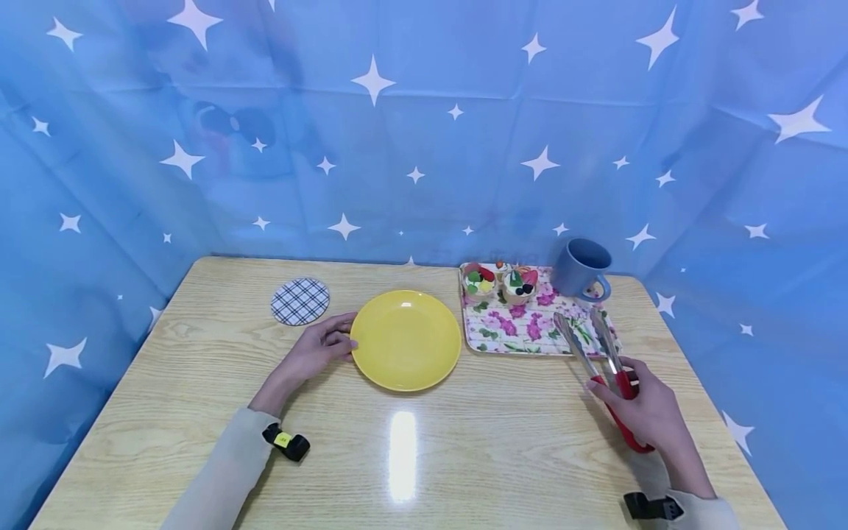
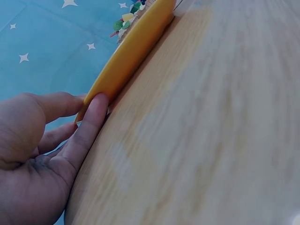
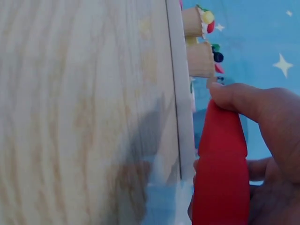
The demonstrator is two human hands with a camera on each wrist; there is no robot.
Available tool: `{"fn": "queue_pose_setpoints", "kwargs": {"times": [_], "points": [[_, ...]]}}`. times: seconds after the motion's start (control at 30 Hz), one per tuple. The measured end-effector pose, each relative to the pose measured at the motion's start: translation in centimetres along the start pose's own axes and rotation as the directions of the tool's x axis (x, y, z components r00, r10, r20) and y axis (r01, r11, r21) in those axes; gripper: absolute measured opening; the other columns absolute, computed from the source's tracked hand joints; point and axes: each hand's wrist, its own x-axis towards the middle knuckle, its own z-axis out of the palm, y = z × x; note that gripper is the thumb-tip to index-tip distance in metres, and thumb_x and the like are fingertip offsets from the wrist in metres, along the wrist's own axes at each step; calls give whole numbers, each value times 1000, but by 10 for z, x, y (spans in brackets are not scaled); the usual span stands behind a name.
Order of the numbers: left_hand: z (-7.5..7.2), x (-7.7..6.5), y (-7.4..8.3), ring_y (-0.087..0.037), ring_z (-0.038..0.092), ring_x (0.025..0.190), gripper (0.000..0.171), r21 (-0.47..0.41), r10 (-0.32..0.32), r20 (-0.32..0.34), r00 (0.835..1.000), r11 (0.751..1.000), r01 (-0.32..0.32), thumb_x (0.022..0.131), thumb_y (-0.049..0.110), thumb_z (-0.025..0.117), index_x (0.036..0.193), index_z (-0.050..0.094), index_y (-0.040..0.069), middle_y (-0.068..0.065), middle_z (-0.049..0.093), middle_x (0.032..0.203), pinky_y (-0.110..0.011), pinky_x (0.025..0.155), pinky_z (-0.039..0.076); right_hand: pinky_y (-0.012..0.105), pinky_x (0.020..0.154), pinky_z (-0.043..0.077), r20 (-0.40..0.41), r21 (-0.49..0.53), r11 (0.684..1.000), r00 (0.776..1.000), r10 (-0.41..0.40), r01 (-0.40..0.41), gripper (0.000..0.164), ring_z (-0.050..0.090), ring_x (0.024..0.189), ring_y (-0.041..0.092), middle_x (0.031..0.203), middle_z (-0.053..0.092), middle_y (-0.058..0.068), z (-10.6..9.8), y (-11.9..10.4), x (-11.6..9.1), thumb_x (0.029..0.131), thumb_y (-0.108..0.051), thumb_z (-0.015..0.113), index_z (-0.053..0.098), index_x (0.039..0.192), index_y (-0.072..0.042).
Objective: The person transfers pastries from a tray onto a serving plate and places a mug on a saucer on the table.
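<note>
A yellow plate (image 1: 406, 341) lies on the table, and my left hand (image 1: 320, 347) pinches its left rim between thumb and fingers; the left wrist view shows that grip on the plate's edge (image 2: 124, 61). My right hand (image 1: 645, 401) holds tongs (image 1: 619, 384) by their red handles (image 3: 221, 173). Their metal arms stand spread, tips over the flowered tray (image 1: 493, 344), with nothing between them. Two fruit-topped tarts sit at the tray's back left: one with a yellow piece (image 1: 479, 283), the other with dark berries (image 1: 519, 285).
At the tray's back right corner stands a blue mug (image 1: 580, 269), handle toward the right front. A round checked coaster (image 1: 300, 301) lies behind my left hand. Beyond the wooden table (image 1: 318, 464) hangs a blue curtain (image 1: 424, 132) with white stars.
</note>
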Motion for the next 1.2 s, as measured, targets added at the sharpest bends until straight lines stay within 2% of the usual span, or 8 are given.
{"fn": "queue_pose_setpoints", "kwargs": {"times": [0.57, 0.83, 1.03, 1.2], "points": [[1, -1, 0, -10, 68, 98, 61, 4, 7, 7, 1000, 1000, -7, 100, 7, 65, 156, 43, 13, -21, 55, 139, -32, 83, 65, 36, 65, 55, -97, -27, 995, 990, -102, 100, 92, 58, 101, 43, 129, 56, 37, 0, -16, 6, 94, -58, 67, 36, 154, 4], [1, -1, 0, -11, 68, 100, 60, 9, 6, 4, 1000, 1000, -6, 100, 8, 65, 156, 43, 14, -20, 55, 139, -33, 83, 65, 29, 65, 46, -110, -12, 991, 984, -137, 137, 90, 53, 100, 40, 132, 54, 34, -3, -27, 9, 94, -56, 67, 37, 156, 2], [1, -1, -1, -11, 68, 99, 61, 17, 1, -2, 1000, 1000, -1, 100, 8, 65, 156, 43, 14, -19, 55, 139, -33, 83, 65, 29, 63, 46, -117, -17, 987, 980, -163, 162, 89, 54, 100, 41, 132, 54, 34, -5, -34, 14, 94, -55, 68, 38, 155, 2], [1, -1, -3, -11, 67, 99, 60, 21, 0, -4, 1000, 1000, 0, 100, 8, 65, 156, 43, 14, -19, 56, 138, -33, 83, 65, 33, 67, 51, -122, -20, 987, 979, -163, 162, 89, 52, 102, 42, 135, 53, 34, -4, -39, 18, 93, -56, 70, 39, 154, 1]]}}
